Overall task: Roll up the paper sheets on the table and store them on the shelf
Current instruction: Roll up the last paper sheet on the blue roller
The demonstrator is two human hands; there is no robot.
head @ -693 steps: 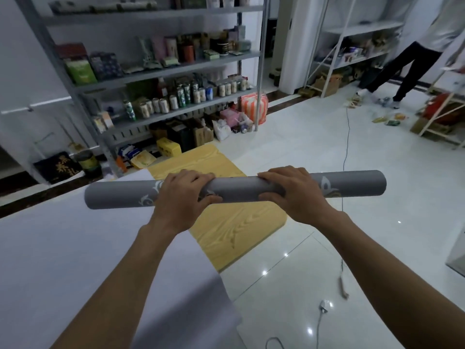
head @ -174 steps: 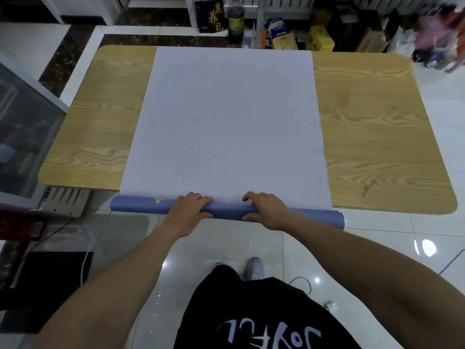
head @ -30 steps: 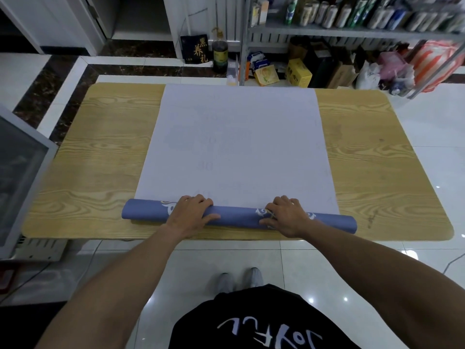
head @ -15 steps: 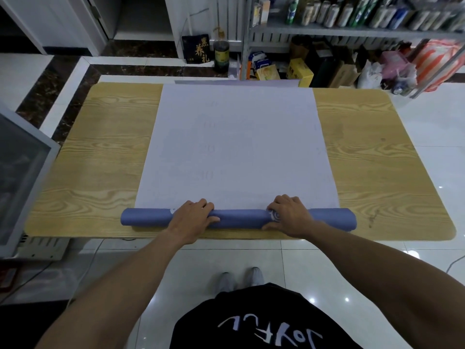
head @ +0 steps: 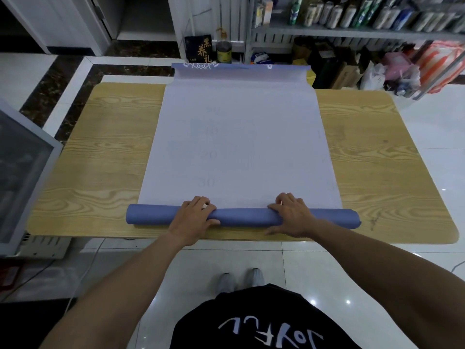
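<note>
A large pale sheet of paper (head: 241, 147) lies face down on the wooden table (head: 105, 157). Its near end is wound into a blue roll (head: 241, 217) lying across the table's front edge. My left hand (head: 193, 217) lies over the roll left of centre, fingers curled over its top. My right hand (head: 289, 215) lies over the roll right of centre, fingers curled over its far side. The sheet's far end (head: 239, 71) curls up past the table's back edge, showing a printed blue face.
A metal shelf (head: 352, 31) with cans and bottles stands behind the table, with boxes and bags on the floor beneath it. A glass-fronted cabinet (head: 22, 177) stands at the left. Cables lie on the white tiled floor (head: 427, 260).
Over the last second both hands have turned the roll forward, and it has grown thicker. The sheet's far end has lifted and curled up at the table's back edge.
</note>
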